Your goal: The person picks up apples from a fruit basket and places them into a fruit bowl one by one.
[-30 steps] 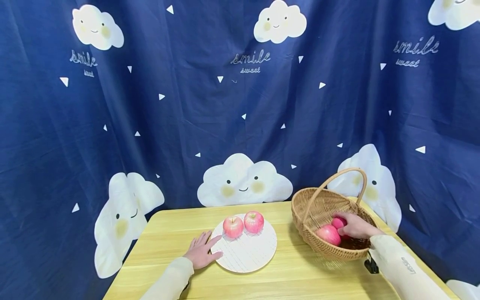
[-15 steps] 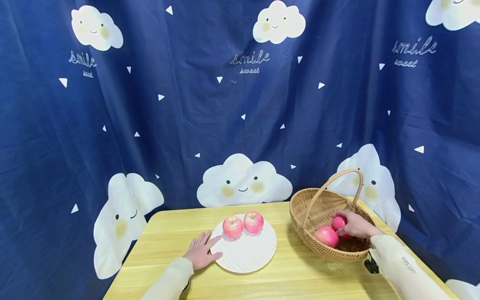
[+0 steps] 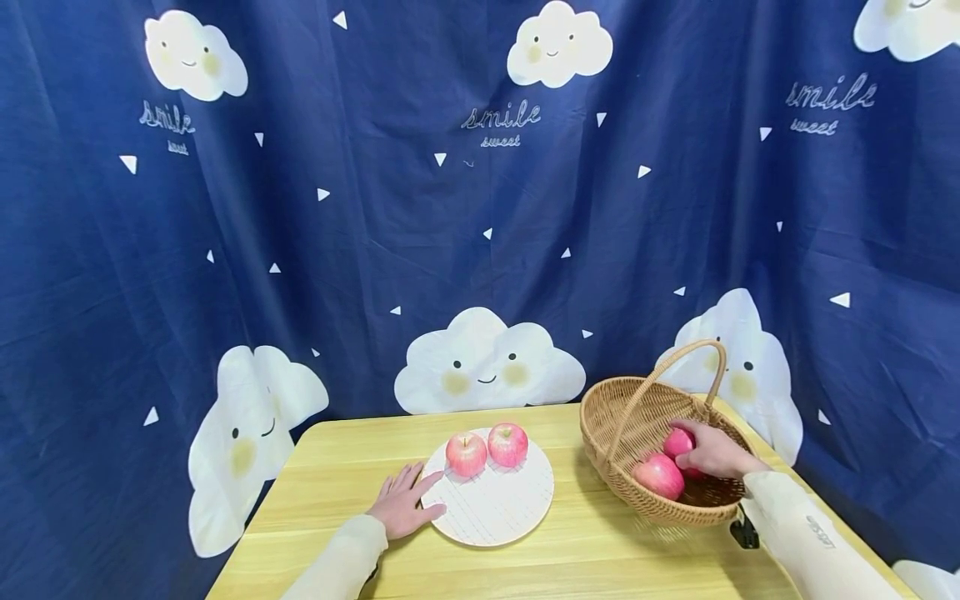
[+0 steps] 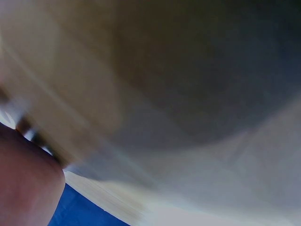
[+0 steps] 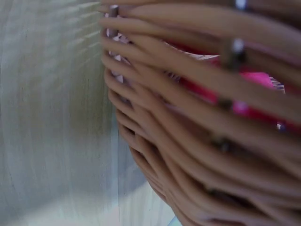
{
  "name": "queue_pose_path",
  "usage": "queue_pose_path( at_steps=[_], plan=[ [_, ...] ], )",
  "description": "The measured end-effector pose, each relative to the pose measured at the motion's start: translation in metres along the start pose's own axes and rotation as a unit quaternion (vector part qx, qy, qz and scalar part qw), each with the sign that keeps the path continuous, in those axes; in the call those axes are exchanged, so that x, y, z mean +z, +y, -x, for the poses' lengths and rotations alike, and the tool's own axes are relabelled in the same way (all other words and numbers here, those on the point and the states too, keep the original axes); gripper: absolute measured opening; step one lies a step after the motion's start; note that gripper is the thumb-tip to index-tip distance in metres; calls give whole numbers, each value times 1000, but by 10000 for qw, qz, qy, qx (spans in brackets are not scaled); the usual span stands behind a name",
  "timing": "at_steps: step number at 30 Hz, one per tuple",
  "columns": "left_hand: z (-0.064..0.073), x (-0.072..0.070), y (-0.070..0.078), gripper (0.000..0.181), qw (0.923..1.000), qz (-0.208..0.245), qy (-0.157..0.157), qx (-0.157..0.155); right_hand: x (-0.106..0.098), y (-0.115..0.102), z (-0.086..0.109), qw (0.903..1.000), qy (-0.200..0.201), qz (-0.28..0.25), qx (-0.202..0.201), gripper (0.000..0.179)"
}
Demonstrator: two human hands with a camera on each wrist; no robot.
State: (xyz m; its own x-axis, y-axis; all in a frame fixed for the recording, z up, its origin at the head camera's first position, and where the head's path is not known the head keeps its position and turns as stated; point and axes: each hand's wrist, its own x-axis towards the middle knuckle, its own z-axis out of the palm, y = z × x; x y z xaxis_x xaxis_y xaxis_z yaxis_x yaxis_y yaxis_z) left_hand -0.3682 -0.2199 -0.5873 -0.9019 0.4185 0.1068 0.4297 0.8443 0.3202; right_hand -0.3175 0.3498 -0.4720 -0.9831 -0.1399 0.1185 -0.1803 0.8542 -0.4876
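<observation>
My right hand [image 3: 716, 452] reaches over the near right rim of the wicker basket [image 3: 622, 408], fingers curled round a deep pink apple [image 3: 678, 442]. Beside it inside the basket lies a larger pinkish apple [image 3: 660, 477]; more red shows below the hand, partly hidden. The right wrist view is filled by the basket's woven side [image 5: 188, 132], with pink showing through the gaps. At the left, my left hand [image 3: 401, 502] has its fingers spread, thumb and index finger over the rim of a round white plate [image 3: 498, 508]. Two red-and-yellow apples [image 3: 466, 454] [image 3: 507, 444] sit on its far part.
A pale wooden table [image 3: 577, 558] carries the plate and basket. The basket's arched handle [image 3: 667, 364] rises above its opening. Behind the table hangs a dark blue curtain [image 3: 450, 250] with white clouds. The left wrist view is mostly blurred tabletop.
My right hand and the apple in it have risen very slightly, and the basket and the larger apple have shifted a little. My left hand and the plate stay put.
</observation>
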Motion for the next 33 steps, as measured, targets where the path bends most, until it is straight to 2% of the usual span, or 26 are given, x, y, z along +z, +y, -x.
queue_pose_path(
  at_steps=[13,21,26,33],
  plan=[
    [3,-8,8,72,9999,67,-79,-22,-4,-3,0,9996,204,-58,-180,78],
    [1,-2,1,73,10000,62,-77,0,-7,-5,0,9990,392,-10,-224,77],
    [1,-1,1,73,10000,-19,-57,-37,-9,-6,-2,9986,461,97,-258,77],
    [0,-2,2,73,9999,-26,-118,-106,-16,-11,-3,9957,768,241,-468,72]
  ],
)
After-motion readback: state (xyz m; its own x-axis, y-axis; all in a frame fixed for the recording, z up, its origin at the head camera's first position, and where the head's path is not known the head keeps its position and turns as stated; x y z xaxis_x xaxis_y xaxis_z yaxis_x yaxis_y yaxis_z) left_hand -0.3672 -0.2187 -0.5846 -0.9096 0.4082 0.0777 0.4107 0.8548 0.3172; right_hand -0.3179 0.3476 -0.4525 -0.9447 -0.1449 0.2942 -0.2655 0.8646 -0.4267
